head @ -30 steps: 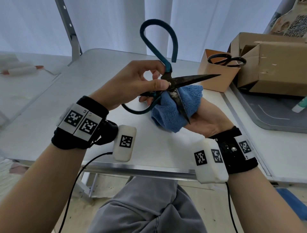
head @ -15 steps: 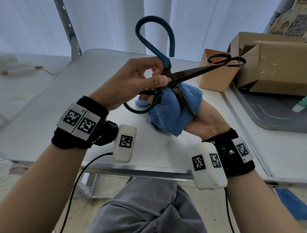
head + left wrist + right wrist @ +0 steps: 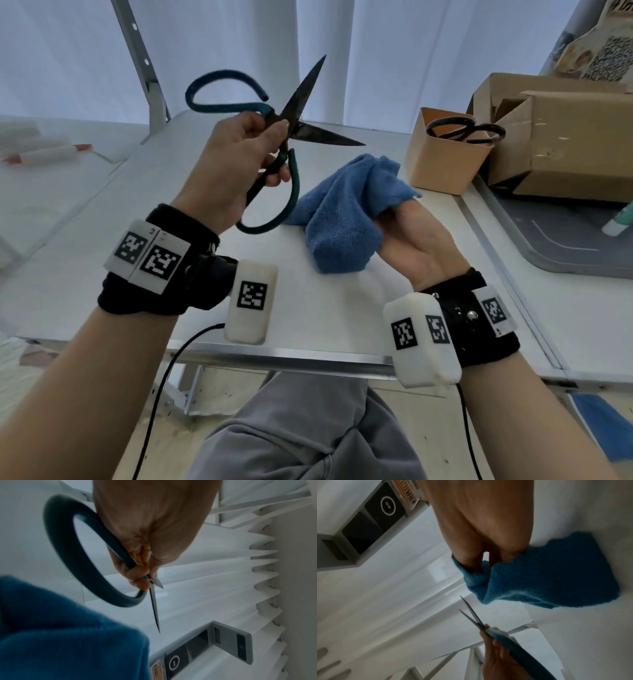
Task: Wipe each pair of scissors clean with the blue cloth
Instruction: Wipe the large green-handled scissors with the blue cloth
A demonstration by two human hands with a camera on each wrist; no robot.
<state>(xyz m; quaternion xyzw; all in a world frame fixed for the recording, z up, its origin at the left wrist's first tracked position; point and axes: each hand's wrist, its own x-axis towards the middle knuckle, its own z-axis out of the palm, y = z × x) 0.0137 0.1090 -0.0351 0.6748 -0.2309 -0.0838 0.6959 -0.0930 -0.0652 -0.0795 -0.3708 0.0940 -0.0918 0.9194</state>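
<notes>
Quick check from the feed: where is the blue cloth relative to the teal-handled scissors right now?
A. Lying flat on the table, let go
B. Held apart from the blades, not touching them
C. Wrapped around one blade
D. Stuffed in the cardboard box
B: in the head view the right hand holds the blue cloth below and clear of the open scissors, which the left hand holds up.

Soft daylight, sharp head view, blurred wrist views

The scene is lit evenly through pale curtains (image 3: 411, 51) behind the table (image 3: 102, 222); shadows are faint. Straight lines are bent at the edges, and the cloth (image 3: 60, 635) is smeared out of focus in both wrist views.
</notes>
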